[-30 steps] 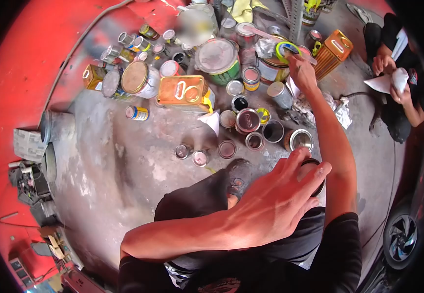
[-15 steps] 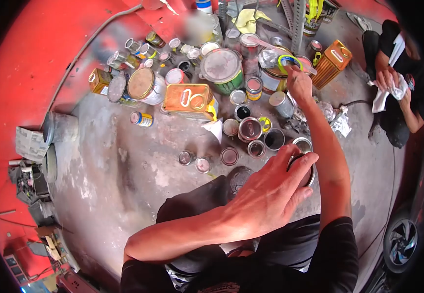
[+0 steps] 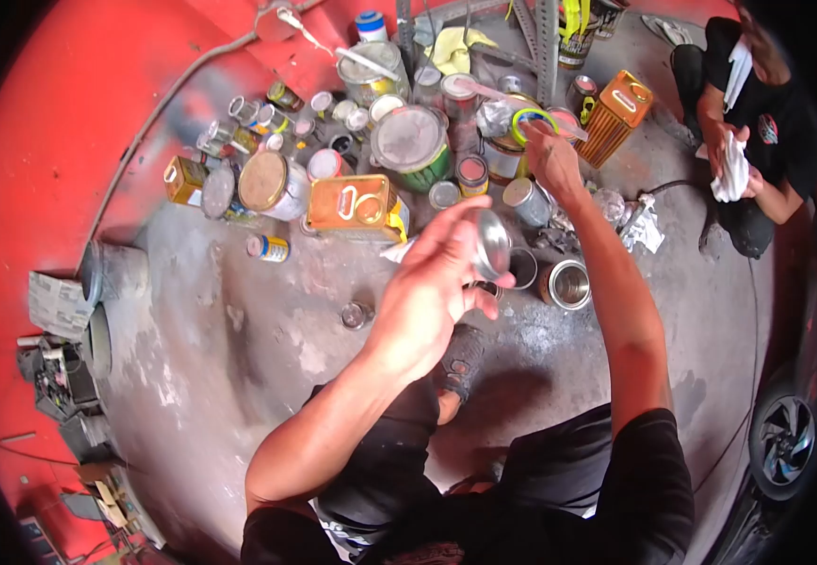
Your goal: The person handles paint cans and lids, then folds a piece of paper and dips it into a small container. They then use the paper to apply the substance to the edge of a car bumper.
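My left hand (image 3: 427,287) is raised over the floor and grips a shiny round metal lid (image 3: 491,243) by its edge. Just behind it sit a dark open tin (image 3: 524,266) and an open steel can (image 3: 568,283). My right arm stretches far forward. My right hand (image 3: 551,158) has its fingers closed on a pale stir stick (image 3: 493,91) that lies across a large paint can (image 3: 504,151); a yellow-green tape roll (image 3: 531,120) rests on that can.
Several paint cans and tins crowd the concrete floor, among them an orange rectangular tin (image 3: 356,202), a green-sided can (image 3: 410,141) and a second orange tin (image 3: 615,113). Another person (image 3: 757,113) sits at the right holding a white cloth. A car wheel (image 3: 785,438) stands at the right edge.
My left hand rose from the open can at the right and swung left and forward, now holding the metal lid up. My right hand stayed at the large can. The view shifted slightly.
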### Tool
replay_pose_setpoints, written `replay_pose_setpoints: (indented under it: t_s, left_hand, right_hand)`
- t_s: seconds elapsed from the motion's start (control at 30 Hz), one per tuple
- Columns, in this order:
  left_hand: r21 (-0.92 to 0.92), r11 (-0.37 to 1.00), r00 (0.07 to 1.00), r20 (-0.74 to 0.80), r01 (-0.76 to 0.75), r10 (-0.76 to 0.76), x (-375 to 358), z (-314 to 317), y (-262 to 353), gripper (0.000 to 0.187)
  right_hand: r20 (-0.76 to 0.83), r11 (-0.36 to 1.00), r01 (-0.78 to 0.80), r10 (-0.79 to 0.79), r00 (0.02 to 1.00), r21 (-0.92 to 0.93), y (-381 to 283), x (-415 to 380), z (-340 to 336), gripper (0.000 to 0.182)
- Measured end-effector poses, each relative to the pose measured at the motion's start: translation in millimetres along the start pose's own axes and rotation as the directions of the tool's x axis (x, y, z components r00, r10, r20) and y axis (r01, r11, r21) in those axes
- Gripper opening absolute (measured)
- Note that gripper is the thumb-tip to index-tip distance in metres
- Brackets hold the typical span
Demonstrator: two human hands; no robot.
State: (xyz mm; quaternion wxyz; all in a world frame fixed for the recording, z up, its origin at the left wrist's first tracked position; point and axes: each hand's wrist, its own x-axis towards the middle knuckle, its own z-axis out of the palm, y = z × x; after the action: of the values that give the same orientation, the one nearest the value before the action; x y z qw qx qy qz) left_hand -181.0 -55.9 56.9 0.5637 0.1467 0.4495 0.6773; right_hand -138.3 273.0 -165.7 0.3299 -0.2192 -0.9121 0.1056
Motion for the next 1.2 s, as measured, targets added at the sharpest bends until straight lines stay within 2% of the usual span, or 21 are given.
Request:
replay_pose_setpoints:
  t_s: [0.03,0.07,0.1,0.13,0.2,0.27,0.33,0.37,0.47,0.6,0.67,0.8,0.87,0.9,0.97,1.03,1.07,1.1,1.13,1.17,1.2]
  left_hand:
    - [-0.073,0.997,1.000,-0.010,-0.016,0.016,2,-5,1,0.055]
    - [-0.110,0.994,1.000,-0.014,-0.023,0.022,5,-7,3,0.056]
    - [-0.148,0.989,1.000,-0.014,-0.027,0.025,7,-7,5,0.057]
    - [-0.172,0.985,1.000,-0.018,-0.021,0.018,10,-10,7,0.058]
    - [-0.191,0.981,1.000,0.007,-0.004,0.005,12,-13,11,0.057]
    - [-0.209,0.977,0.999,0.037,0.028,-0.020,13,-12,12,0.057]
    - [-0.214,0.976,0.996,0.081,0.050,-0.034,13,-3,11,0.056]
    - [-0.230,0.971,0.993,0.115,0.066,-0.040,13,2,9,0.055]
    - [-0.172,0.981,0.977,0.207,0.086,-0.050,12,12,6,0.056]
    - [-0.113,0.988,0.976,0.205,0.100,-0.076,9,26,0,0.056]
    - [-0.028,0.998,0.975,0.218,0.050,-0.042,8,29,-1,0.057]
    - [-0.014,0.999,0.967,0.254,0.043,-0.038,7,34,-3,0.057]
    - [-0.048,0.997,0.988,0.145,0.068,-0.060,5,47,-2,0.055]
    - [-0.053,0.996,0.988,0.145,0.069,-0.060,6,43,-3,0.055]
    - [0.039,0.999,0.954,0.299,0.020,-0.031,12,31,-4,0.053]
    - [0.067,0.998,0.956,0.292,-0.019,-0.002,16,29,-2,0.053]
    - [0.100,0.993,0.957,0.288,-0.058,0.027,16,29,-3,0.054]
    - [0.098,0.994,0.958,0.284,-0.053,0.023,16,28,-4,0.054]
    - [0.194,0.975,0.965,0.257,-0.109,0.057,16,28,-6,0.052]
    - [0.290,0.944,0.968,0.234,-0.155,0.087,16,27,-9,0.050]
    - [0.380,0.913,0.983,0.155,-0.151,0.098,14,29,-10,0.046]
  right_hand:
    - [-0.125,0.991,0.003,0.013,0.992,0.132,-10,-2,-3,0.038]
    - [-0.114,0.972,-0.084,0.112,0.987,0.221,-34,3,-28,0.039]
    - [-0.033,0.862,-0.230,0.274,0.961,0.452,-62,-1,-52,0.036]
    - [0.078,0.679,-0.352,0.399,0.913,0.644,-88,-7,-76,0.034]
    - [-0.004,0.648,-0.205,0.306,0.952,0.734,-129,-29,-123,0.034]
    - [-0.082,0.648,-0.024,0.133,0.988,0.761,-157,-53,-168,0.038]
    - [-0.068,0.552,0.035,0.039,0.997,0.833,-180,-69,-190,0.043]
    - [-0.073,0.561,0.034,0.047,0.996,0.827,-186,-74,-197,0.043]
    - [-0.029,0.720,0.020,0.001,1.000,0.693,-195,-79,-207,0.055]
    - [-0.059,0.839,0.044,-0.014,0.998,0.543,-195,-83,-208,0.060]
    - [-0.091,0.842,0.066,-0.021,0.996,0.536,-197,-85,-207,0.059]
    - [-0.111,0.826,0.100,-0.046,0.993,0.555,-201,-85,-214,0.053]
    - [-0.105,0.819,0.120,-0.073,0.992,0.562,-197,-86,-220,0.051]
    - [-0.094,0.807,0.130,-0.093,0.991,0.576,-194,-87,-224,0.050]
    - [-0.078,0.794,0.138,-0.114,0.990,0.592,-186,-95,-232,0.049]
    - [-0.107,0.643,-0.001,0.128,0.986,0.766,-177,-107,-238,0.032]
    - [-0.100,0.641,-0.008,0.131,0.986,0.767,-175,-111,-236,0.032]
    - [-0.092,0.513,-0.090,0.319,0.943,0.854,-173,-116,-231,0.024]
    - [-0.056,0.360,-0.147,0.498,0.865,0.921,-171,-123,-225,0.020]
    - [-0.046,0.356,-0.161,0.509,0.860,0.920,-167,-131,-222,0.020]
    - [0.119,0.226,-0.307,0.593,0.797,0.924,-162,-143,-220,0.017]
